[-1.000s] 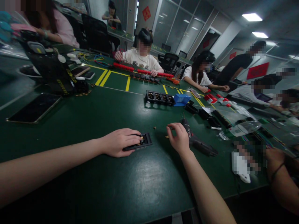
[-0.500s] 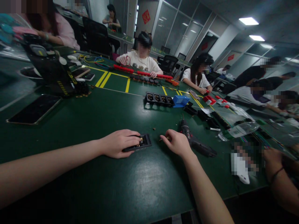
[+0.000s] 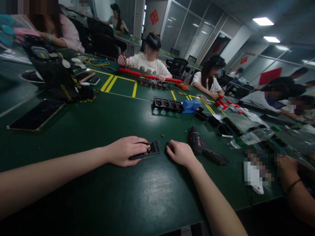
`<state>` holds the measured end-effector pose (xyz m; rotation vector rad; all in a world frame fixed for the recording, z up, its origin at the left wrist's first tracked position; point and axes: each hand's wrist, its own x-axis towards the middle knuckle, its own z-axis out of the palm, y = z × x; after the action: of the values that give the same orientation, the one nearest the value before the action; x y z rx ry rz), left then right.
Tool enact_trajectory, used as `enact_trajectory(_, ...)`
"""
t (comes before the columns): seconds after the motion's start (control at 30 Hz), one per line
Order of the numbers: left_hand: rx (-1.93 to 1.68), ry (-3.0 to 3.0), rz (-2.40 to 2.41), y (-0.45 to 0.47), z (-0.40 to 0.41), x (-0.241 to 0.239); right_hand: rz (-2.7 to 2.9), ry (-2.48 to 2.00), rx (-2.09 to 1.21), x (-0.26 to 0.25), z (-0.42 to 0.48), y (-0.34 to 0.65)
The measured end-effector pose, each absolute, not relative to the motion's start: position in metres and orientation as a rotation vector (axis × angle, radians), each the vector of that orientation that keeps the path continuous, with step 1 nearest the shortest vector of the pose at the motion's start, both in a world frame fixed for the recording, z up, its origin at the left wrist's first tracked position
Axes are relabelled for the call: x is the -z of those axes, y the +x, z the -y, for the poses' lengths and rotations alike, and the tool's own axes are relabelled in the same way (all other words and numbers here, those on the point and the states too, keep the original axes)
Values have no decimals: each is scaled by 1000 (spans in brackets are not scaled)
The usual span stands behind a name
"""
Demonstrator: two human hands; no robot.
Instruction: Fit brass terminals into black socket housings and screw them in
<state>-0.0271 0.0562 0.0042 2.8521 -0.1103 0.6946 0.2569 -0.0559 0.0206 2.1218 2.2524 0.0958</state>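
Observation:
My left hand (image 3: 129, 150) is closed over a small black rectangular plastic housing (image 3: 154, 149) lying on the green table. Brass-coloured metal parts show inside the housing, just past my fingertips; its left part is covered by the hand. To the right of it, a short gap away, my right hand (image 3: 180, 152) rests low at the table with curled fingers. What those fingers hold, if anything, is hidden. A cordless drill (image 3: 199, 144) lies just beyond and to the right of that hand, its bit pointing away. A tiny brass-coloured piece (image 3: 162, 135) lies behind the housing.
Further back stand a black multi-bay housing (image 3: 168, 104) and a blue box (image 3: 190, 106). On the left are a phone (image 3: 36, 114) and a black bag-like item (image 3: 54, 75). A clear bottle (image 3: 253, 137) lies at right, near another person's arm (image 3: 292, 177). Several people sit around.
My right hand has shifted slightly left and its fingers have curled in, so the small metal piece at its fingertips no longer shows. My left hand and the housing stay put.

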Motion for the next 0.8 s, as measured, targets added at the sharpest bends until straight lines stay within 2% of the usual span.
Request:
enact_trajectory(0.17,-692,2846,106,-27,-56,-3,-2229,2152,-199,-10,49,253)
enact_trajectory(0.37,-683,2859,108,-27,-56,-4,-2543,2315,-360,-16,52,258)
enact_trajectory(0.6,-674,2882,112,-27,-57,-3,-2724,2301,-184,-30,62,270)
enact_trajectory(0.8,-650,2889,103,-28,-56,-3,-2510,2198,-60,-27,59,263)
